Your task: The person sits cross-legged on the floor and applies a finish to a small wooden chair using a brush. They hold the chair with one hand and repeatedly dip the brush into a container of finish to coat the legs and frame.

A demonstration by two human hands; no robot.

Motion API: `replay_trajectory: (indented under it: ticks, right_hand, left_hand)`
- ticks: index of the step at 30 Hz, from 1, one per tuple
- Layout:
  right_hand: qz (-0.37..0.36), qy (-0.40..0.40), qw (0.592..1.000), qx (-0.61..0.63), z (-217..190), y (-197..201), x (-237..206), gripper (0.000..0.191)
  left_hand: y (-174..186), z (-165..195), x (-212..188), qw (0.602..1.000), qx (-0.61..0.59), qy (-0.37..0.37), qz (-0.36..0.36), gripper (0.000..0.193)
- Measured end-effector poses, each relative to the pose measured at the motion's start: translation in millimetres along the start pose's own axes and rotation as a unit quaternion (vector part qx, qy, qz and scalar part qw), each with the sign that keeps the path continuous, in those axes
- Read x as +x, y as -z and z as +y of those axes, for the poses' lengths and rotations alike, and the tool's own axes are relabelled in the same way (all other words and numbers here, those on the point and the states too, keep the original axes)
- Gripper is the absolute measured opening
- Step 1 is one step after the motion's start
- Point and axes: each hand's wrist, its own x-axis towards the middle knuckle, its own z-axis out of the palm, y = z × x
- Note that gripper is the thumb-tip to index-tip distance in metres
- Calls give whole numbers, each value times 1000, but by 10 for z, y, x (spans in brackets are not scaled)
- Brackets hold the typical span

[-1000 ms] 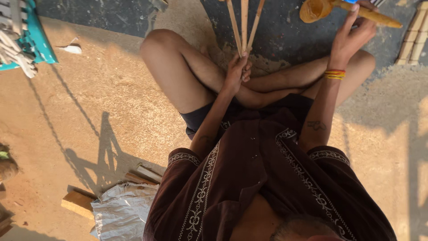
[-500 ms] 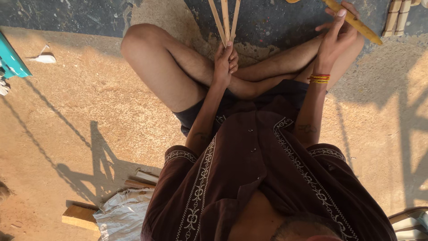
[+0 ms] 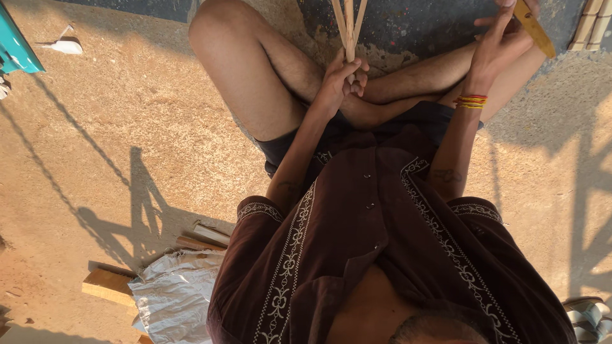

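Observation:
I sit cross-legged on a sandy floor and look down over my dark embroidered shirt. My left hand (image 3: pixel 341 79) is closed around a bundle of thin bamboo strips (image 3: pixel 348 25) that fan upward out of the frame. My right hand (image 3: pixel 500 41), with red and yellow bangles on its wrist, grips a flat yellowish wooden piece (image 3: pixel 534 28) near the top right corner. Its upper end runs out of view.
A white woven sack (image 3: pixel 172 296) lies by my left hip with wooden blocks (image 3: pixel 107 285) beside it. A teal object (image 3: pixel 16 48) and a white scrap (image 3: pixel 67 46) sit at the top left. Bamboo sticks (image 3: pixel 593 22) lie at the top right edge.
The view has tilted downward and shifted, so the hands and their objects sit nearer the top edge. The yellow funnel-shaped object seen earlier by the right hand is out of frame.

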Motion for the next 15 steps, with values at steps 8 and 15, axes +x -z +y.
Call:
replay_trajectory:
  ticks: [8, 15]
  right_hand:
    - [-30, 29, 991, 126, -564, -339, -374, 23]
    - [-147, 230, 956, -105, -1000, -803, -405, 15]
  left_hand:
    - [-59, -114, -153, 989, 150, -16, 2, 75]
    - [66, -336, -140, 978, 185, -95, 18, 74]
